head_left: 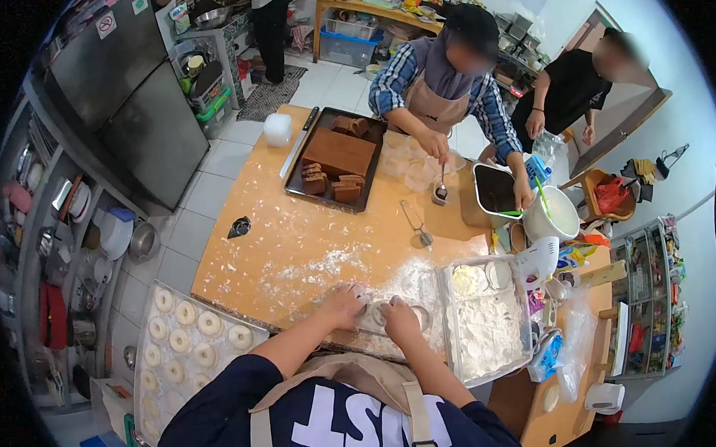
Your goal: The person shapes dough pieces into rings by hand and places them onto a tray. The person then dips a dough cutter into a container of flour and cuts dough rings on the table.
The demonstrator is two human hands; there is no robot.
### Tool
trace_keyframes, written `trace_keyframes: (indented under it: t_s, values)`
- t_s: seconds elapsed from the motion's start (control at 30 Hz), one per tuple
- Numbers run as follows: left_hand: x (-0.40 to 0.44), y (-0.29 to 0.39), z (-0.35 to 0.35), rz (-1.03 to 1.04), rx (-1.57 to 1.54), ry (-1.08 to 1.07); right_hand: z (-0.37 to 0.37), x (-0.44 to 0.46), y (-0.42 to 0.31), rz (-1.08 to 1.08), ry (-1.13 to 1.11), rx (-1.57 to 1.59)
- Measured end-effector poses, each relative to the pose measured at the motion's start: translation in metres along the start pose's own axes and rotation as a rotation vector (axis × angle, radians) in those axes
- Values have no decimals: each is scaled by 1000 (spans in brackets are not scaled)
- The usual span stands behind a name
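Note:
On the floured near edge of the table (296, 257), my left hand (343, 306) rests with its fingers curled at a small pale piece that looks like dough. Close on its right, my right hand (401, 320) has its fingers drawn together over the same floury patch; what lies in them is too small to make out. A round ring, perhaps a cutter (426, 319), sits just right of my right hand. To the right stands a clear container of flour (524, 328) with round dough pieces at its far end. Ring-shaped doughnuts (207, 355) lie on a tray (255, 335) at my left.
Across the table a co-worker (455, 78) spoons from a dark-filled metal tin (471, 212). A black tray (295, 178) of brown cake and a long knife (296, 151) lie at the far left. A small strainer (425, 238) lies mid-table. A hand mixer (539, 256) stands right.

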State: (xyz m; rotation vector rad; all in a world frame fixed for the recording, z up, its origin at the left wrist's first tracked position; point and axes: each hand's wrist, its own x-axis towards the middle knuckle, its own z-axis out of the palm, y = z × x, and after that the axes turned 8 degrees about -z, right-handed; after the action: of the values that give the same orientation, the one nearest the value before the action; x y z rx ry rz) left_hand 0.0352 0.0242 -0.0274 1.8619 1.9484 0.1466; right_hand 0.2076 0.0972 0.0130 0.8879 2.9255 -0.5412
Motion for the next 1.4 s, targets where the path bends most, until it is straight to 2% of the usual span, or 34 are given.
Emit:
trace_keyframes:
  t_s: [0.1,0.2,0.3,0.4,0.63,0.77,1.1,1.4]
  values:
    - [3,-1,0,-19,-42,-89,-9,-1,-6,15,-39,-5]
    - [0,1,-6,0,-52,-72,-2,2,0,18,-55,-29]
    - [-6,11,-28,-52,-3,-163,-17,-1,-1,66,8,81]
    - [-3,5,-12,-25,-3,-84,-19,-1,4,68,42,58]
    - [1,-1,-5,10,22,-112,-6,-4,5,26,-18,48]
    - [6,-7,15,15,49,-54,-9,-6,8,20,40,84]
    - [-1,3,-10,-9,33,-121,-14,-3,1,28,18,87]
    - [-2,1,-4,41,14,-19,-4,-4,6,15,26,65]
